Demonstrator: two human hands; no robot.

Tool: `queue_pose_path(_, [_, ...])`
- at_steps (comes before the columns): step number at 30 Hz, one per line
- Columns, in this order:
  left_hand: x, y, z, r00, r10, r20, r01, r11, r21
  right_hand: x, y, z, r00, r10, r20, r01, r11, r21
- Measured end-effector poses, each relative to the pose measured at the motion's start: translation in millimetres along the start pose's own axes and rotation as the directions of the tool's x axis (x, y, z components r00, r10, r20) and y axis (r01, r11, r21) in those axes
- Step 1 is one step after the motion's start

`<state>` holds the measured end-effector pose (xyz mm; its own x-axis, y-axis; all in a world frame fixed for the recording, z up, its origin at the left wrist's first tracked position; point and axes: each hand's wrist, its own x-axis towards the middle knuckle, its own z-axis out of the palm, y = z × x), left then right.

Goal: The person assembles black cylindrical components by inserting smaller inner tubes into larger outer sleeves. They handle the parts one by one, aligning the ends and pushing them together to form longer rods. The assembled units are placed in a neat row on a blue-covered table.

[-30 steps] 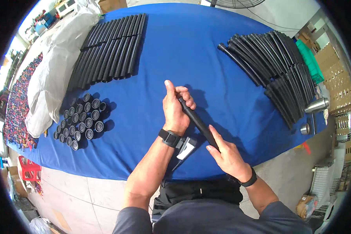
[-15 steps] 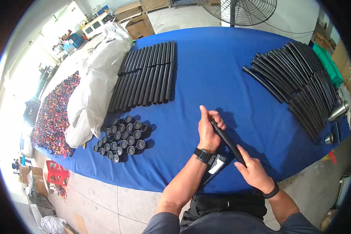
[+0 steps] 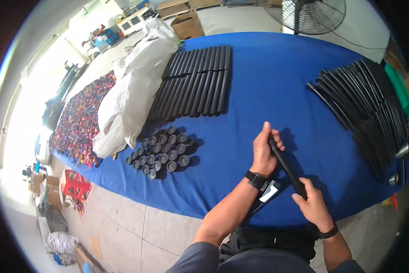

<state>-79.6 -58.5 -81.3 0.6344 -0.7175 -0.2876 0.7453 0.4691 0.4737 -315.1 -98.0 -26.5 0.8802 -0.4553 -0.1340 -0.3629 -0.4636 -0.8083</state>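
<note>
Left hand [image 3: 264, 152] wrapped round upper end of black tube [image 3: 286, 166], fingers curled over the tip, thumb side up; dark watch band on that wrist. Right hand [image 3: 313, 208] clamped round lower end of same tube, dark band on that wrist too. Hands apart along the tube, one at each end, bare middle stretch showing between them. Tube held just above blue table [image 3: 268, 82], near its front edge, close to the body. Long axis diagonal: far end up and to the left, near end down and to the right. Left hand farther out over the table, right hand nearer the torso. Whether the tip under the left fingers carries anything: cannot tell, hidden by the grip.

Outward to the left: cluster of black round end caps [image 3: 161, 152] standing on the cloth, well apart from the hands, nearer the left hand. Beyond them, tidy row of black tubes [image 3: 195, 84] laid side by side. Beside that row, a large white sack [image 3: 134, 86] slumped over the table's left end, and a heap of small multicoloured pieces [image 3: 79, 120] past it. Outward to the right: loose pile of long thin black rods [image 3: 363, 109], nearer the right hand. At far end, a standing fan [image 3: 311, 16] on the floor.
</note>
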Motion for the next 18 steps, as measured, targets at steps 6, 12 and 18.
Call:
queue_pose_path(6, [-4.2, -4.8, 6.9, 0.999, 0.005, -0.046, -0.003, 0.999, 0.04, -6.1, 4.8, -2.4, 0.952, 0.246, 0.183, -0.302, 0.855, 0.421])
queue_pose_path(12, [-6.2, -4.8, 12.7, 0.981, 0.15, 0.125, -0.184, 0.923, 0.337, -2.0, 7.0, -18.0, 0.901, 0.329, 0.282, -0.429, 0.587, 0.687])
queue_pose_path(18, [1.5, -2.2, 7.8, 0.956, 0.146, 0.256, -0.289, 0.629, 0.722, -2.3, -4.2, -27.8, 0.955, 0.287, 0.08, -0.294, 0.952, 0.083])
